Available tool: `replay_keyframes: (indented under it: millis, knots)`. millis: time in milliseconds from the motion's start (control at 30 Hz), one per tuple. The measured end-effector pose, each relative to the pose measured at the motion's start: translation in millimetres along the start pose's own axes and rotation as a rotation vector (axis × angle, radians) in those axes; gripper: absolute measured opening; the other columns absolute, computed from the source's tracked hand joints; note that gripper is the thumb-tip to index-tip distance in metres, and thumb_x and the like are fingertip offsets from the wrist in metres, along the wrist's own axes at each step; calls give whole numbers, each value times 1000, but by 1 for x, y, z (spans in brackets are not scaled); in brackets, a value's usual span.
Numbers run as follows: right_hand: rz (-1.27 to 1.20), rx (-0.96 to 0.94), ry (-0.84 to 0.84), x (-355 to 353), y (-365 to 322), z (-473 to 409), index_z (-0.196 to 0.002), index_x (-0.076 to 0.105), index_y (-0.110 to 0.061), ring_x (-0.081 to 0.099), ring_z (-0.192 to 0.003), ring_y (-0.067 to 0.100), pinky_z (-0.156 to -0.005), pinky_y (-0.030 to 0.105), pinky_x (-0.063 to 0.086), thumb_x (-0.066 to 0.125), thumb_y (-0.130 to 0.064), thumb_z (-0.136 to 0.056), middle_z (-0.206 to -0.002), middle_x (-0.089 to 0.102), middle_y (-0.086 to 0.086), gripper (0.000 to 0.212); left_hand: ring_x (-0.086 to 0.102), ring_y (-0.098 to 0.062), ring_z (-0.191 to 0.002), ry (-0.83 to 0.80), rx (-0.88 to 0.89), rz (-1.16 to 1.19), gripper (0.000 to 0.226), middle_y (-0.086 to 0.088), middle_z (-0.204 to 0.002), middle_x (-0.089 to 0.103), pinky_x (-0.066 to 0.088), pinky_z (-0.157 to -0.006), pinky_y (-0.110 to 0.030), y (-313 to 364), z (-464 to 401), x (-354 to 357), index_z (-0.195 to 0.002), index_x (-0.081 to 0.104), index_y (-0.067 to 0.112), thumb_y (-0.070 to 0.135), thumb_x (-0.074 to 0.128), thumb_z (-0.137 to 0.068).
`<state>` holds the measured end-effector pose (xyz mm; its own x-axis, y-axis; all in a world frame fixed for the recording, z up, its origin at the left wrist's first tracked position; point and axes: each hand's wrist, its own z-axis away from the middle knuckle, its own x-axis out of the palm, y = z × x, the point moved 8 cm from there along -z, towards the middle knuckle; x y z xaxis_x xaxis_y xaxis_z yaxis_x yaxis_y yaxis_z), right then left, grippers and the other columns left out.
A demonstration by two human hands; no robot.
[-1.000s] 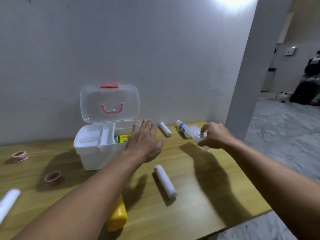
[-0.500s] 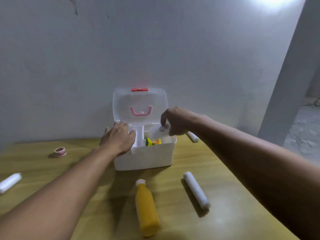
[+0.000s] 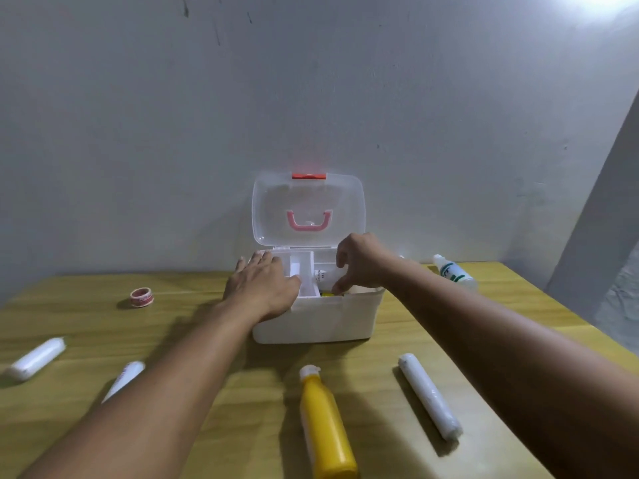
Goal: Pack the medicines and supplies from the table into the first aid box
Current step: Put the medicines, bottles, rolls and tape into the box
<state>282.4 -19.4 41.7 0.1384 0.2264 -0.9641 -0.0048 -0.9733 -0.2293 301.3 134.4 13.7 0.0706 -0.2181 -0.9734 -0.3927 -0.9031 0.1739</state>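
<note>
Hands: right hand [image 3: 359,262] clamps small white tube [image 3: 326,276] crosswise over first aid box [image 3: 318,323]; left hand [image 3: 262,288] lies flat, fingers spread.

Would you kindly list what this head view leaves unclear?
- Box contents: mostly hidden by both hands and the near wall.
- Item in the right hand: fingers cover it; print too small.
- White tube: partly behind the left forearm.
- Yellow bottle: base cut off by the bottom edge.

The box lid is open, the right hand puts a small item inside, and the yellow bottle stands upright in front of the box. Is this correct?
Not quite. The head view shows the yellow bottle lying on its side on the table, not upright. The rest holds: the lid of the box is open, and the right hand puts a small item inside.
</note>
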Motion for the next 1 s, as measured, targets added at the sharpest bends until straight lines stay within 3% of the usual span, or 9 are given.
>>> replay_keyframes:
  millis: [267,400,533,600,667,800,867,1000]
  knots:
    - [46,26,-34,8,-5,0,-103,68,1,64,-92,29,-83,38,58,86,-20,-68,-102,68,16,45,15,-23,-148,-21,17,-15,61,-9,-160,22,9,-119,-45,1,1,2,-146,32,8,42,28,-95]
    - [-75,37,-31,-4,0,9,-102,69,0,71,-82,27,-76,39,60,85,-15,-70,-97,71,14,39,19,-28,-146,-6,-2,-17,56,-10,-155,29,15,-117,-54,2,1,-4,-142,36,8,38,27,-95]
    - [-194,74,297,-60,32,23,-87,72,0,70,-83,31,-74,35,57,77,-7,-74,-88,73,13,16,27,-30,-141,52,51,-81,47,-13,-143,44,20,-112,-58,25,1,-17,-126,48,6,30,25,-93]
    - [-155,134,368,-75,62,29,-84,74,1,69,-85,31,-75,33,54,73,-6,-75,-90,74,15,12,32,-28,-137,80,134,-38,40,-13,-136,49,24,-110,-56,51,2,-20,-116,52,7,30,28,-93]
    - [-55,228,310,-70,102,30,-84,75,-2,68,-88,33,-80,36,56,70,-10,-77,-92,75,16,12,34,-26,-135,91,238,1,38,-11,-136,50,26,-110,-54,78,1,-17,-115,52,8,31,31,-93]
    - [69,450,187,-42,179,40,-88,69,-8,65,-86,35,-73,36,56,62,-17,-79,-96,72,14,15,22,-21,-146,44,361,31,50,-9,-153,35,19,-116,-50,123,-2,-2,-137,41,6,34,28,-97]
    - [80,488,119,-26,198,47,-99,61,-8,61,-93,37,-70,34,49,54,-20,-85,-99,67,15,20,17,-21,-148,21,385,16,52,-9,-154,33,16,-117,-49,137,-5,7,-137,40,6,37,27,-98]
    - [25,492,44,-3,214,55,-109,52,-9,59,-97,37,-81,42,51,53,-21,-88,-105,63,16,24,5,-18,-150,-62,367,-38,63,-7,-162,15,4,-120,-52,147,-11,26,-149,22,7,44,22,-99]
